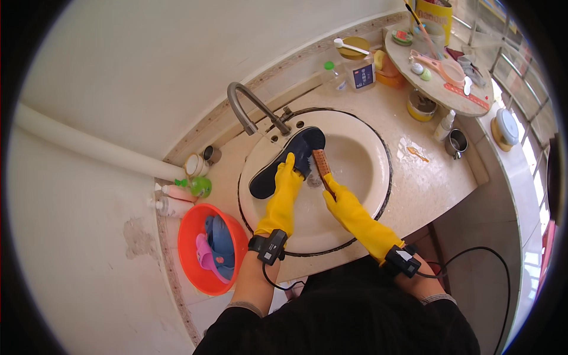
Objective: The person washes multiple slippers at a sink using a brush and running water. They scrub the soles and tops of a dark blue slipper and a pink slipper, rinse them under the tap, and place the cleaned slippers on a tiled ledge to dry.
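Over the white oval sink, my left hand in a yellow rubber glove grips a dark blue shoe with a pale edge line. The shoe lies slanted across the sink's left side, below the tap. My right hand, gloved the same way, is closed round the handle of a brown scrub brush. The brush's pale bristles face the shoe's right side, at or very near it; exact contact is hard to make out. My left fingers partly cover the shoe's middle.
A curved metal tap arches over the sink's back left. An orange-red bucket with blue and pink things stands at left, near several bottles. Bottles, a metal cup and a cluttered round board sit at right. A black cable trails from my right wrist.
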The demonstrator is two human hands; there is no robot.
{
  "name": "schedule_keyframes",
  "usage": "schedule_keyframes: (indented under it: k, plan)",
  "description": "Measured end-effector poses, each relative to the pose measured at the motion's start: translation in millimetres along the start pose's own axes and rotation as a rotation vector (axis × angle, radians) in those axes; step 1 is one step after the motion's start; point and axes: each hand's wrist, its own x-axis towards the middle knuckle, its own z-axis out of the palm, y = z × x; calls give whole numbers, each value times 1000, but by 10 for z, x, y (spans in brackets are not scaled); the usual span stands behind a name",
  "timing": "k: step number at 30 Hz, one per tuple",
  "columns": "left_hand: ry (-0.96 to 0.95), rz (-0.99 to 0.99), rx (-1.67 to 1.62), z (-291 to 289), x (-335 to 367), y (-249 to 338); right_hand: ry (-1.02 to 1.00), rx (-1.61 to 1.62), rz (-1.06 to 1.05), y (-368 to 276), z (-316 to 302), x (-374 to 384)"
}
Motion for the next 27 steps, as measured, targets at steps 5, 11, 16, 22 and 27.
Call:
schedule_keyframes:
  k: [5,11,16,22,27]
  plan:
    - [34,-17,79,-139,85,-189,59,-100,-28,-72,122,114]
    - [-12,-213,-371,-106,43,-90,146,-226,-205,-50,96,126]
    - [56,-155,-220,1,-134,-32,13,-337,-33,-147,45,115]
    - [29,-206,-217,-28,-168,-46,-97,-318,-195,-133,9,117]
    - [53,-156,-487,-122,-180,82,53,-241,-86,133,-163,28]
